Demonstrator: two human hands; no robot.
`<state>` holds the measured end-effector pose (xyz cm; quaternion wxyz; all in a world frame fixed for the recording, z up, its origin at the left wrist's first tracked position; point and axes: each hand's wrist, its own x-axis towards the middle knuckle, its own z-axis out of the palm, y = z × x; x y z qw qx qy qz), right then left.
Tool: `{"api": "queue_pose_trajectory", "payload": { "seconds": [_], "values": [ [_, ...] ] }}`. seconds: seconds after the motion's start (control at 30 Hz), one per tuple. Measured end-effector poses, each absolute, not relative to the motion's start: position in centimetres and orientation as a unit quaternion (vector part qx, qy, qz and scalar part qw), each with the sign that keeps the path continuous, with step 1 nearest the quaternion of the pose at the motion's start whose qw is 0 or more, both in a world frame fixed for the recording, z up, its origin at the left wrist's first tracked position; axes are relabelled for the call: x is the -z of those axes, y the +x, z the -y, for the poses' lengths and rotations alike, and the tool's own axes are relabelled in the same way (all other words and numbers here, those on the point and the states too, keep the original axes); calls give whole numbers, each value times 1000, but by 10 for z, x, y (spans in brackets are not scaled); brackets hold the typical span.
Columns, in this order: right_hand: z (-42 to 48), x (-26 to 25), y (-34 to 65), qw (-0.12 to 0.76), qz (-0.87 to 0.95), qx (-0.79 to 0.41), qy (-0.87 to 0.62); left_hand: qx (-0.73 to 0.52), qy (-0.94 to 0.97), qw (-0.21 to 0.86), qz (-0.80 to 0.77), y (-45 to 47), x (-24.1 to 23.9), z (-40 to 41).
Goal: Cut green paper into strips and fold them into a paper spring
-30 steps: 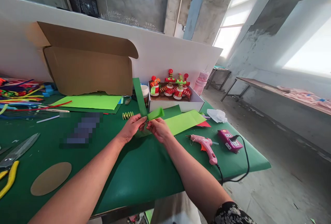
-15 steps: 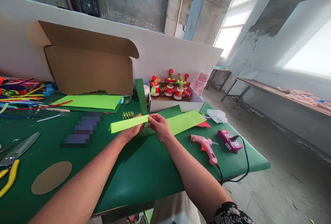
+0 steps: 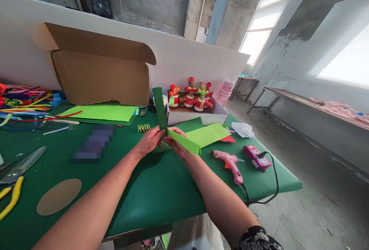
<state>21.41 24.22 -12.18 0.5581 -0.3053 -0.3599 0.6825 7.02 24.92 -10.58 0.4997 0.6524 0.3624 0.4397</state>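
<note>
Two paper strips meet in my hands above the green table [image 3: 161, 188]. A dark green strip [image 3: 159, 107] stands upright from the joint, and a light green strip [image 3: 186, 141] lies folded over to the right, across my right hand. My left hand [image 3: 150, 140] pinches the joint from the left. On the other side, my right hand [image 3: 176, 142] is closed on the strips, its fingers partly covered by the light green one. A small zigzag-folded paper spring [image 3: 143, 128] lies just left of my hands. Light green paper [image 3: 207, 134] lies behind my right hand.
A pink glue gun [image 3: 229, 162] and a purple power socket [image 3: 256, 158] with a black cord are at right. Behind stands a white box [image 3: 198, 118] of red-and-green paper figures. Yellow-handled shears [image 3: 15, 194] and a brown cardboard oval [image 3: 59, 197] lie left.
The light green strip has swung over from the left side to the right. The dark green strip still stands upright, and both hands stay at the joint.
</note>
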Motion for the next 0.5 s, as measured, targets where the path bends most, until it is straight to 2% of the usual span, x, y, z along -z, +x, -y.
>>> {"api": "queue_pose_trajectory", "payload": {
  "seconds": [0.5],
  "values": [
    [-241, 117, 209, 573, 355, -648, -355, -448, 636, 506, -373, 73, 106, -248]
  ]
}}
